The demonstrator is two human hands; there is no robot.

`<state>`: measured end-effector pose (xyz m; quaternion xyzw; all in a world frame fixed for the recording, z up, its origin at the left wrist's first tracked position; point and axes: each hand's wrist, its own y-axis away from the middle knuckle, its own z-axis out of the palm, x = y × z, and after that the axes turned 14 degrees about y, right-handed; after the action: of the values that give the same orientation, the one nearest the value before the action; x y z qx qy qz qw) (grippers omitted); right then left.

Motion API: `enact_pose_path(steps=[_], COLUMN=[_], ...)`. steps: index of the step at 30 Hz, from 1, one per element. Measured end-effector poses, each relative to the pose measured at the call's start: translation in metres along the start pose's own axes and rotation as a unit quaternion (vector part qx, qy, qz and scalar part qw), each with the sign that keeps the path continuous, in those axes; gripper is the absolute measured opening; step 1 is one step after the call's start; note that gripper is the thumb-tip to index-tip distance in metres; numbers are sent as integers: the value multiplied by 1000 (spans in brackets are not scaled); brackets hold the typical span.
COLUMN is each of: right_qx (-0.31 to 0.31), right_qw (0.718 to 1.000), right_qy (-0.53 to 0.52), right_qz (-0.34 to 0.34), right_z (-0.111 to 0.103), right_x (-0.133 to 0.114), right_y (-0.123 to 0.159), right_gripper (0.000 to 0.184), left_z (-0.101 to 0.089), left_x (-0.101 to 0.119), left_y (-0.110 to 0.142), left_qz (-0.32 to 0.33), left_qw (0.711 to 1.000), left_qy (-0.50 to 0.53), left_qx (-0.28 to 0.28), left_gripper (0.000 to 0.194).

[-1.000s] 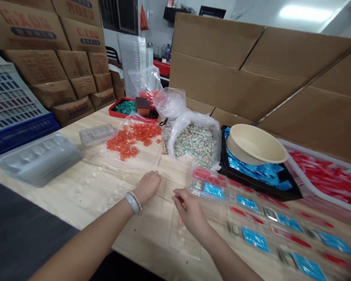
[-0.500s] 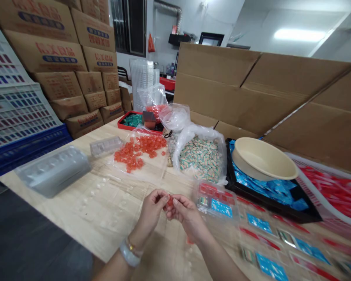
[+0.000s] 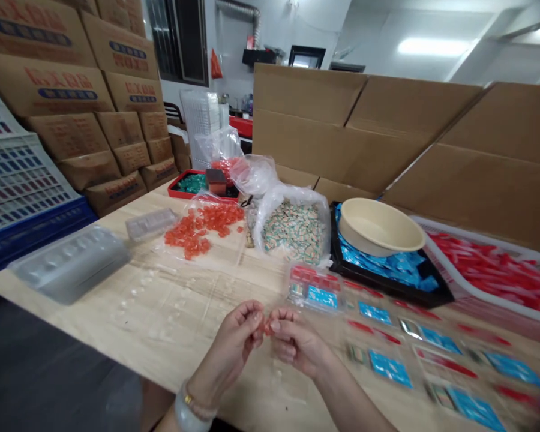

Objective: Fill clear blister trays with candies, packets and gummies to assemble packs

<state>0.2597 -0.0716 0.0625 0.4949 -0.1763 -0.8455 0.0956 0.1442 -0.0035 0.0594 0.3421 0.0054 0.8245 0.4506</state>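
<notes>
My left hand (image 3: 237, 339) and my right hand (image 3: 293, 341) meet above the near part of the wooden table (image 3: 117, 288). Both pinch one small orange-red wrapped candy (image 3: 266, 328) between their fingertips. A clear plastic tray (image 3: 279, 369) lies on the table just under my hands. To the right run clear trays filled with red and blue packets (image 3: 387, 351). A loose heap of orange candies (image 3: 198, 227) lies farther back on a plastic sheet.
A bag of striped candies (image 3: 292, 228), a cream bowl (image 3: 378, 225) on a black tray of blue packets, and a white tray of red sticks (image 3: 499, 270) line the back. Stacked clear trays (image 3: 67, 261) sit left. Cardboard walls and cartons surround the table.
My hands came together from the table, took up an orange candy between their fingertips, and drew nearer to me. The view shifted slightly.
</notes>
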Motion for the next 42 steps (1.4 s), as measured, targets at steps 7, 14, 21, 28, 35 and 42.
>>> enact_pose_path(steps=[7,14,21,28,35,42], right_qx=[78,204,166,161,195,135], right_qw=[993,887,749,671,687,765], right_qy=[60,360,607,714,695,620], right_qz=[-66,-207,-206,-117,-79,-109], right_z=[-7,-9,-18,-38,-40,-43], right_x=[15,20,23,66,71,64], right_y=[17,31,56,31,25,28], right_gripper=[32,17,13,19,17,22], left_z=[-2,4,-8,-40,-33,-30], left_x=[-15,-31,-40,-58,-54,-57], left_y=[13,14,16,18,20,6], left_qz=[-159,-167,-97,82,83,107], left_qw=[986,984,981,771,714,689], left_qy=[45,54,-166,-624,-687,-704], left_qx=[-17,-19,-19,-90,-100,-134], left_gripper=[25,22,28,21,20,23])
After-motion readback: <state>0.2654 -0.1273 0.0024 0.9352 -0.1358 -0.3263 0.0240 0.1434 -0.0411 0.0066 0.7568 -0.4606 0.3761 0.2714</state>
